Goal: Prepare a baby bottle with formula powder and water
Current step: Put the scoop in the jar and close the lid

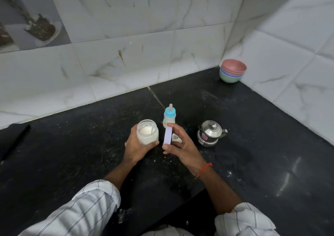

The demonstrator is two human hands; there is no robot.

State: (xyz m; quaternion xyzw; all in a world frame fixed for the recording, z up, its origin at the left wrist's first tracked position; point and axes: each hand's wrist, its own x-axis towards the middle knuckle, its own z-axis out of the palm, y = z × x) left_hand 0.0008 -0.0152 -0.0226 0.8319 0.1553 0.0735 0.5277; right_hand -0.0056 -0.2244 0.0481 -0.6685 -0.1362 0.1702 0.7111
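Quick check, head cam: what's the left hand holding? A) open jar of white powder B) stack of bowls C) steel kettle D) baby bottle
A: the left hand grips the open jar with white powder inside, while the bottle, kettle and bowls stand on the counter untouched by it.
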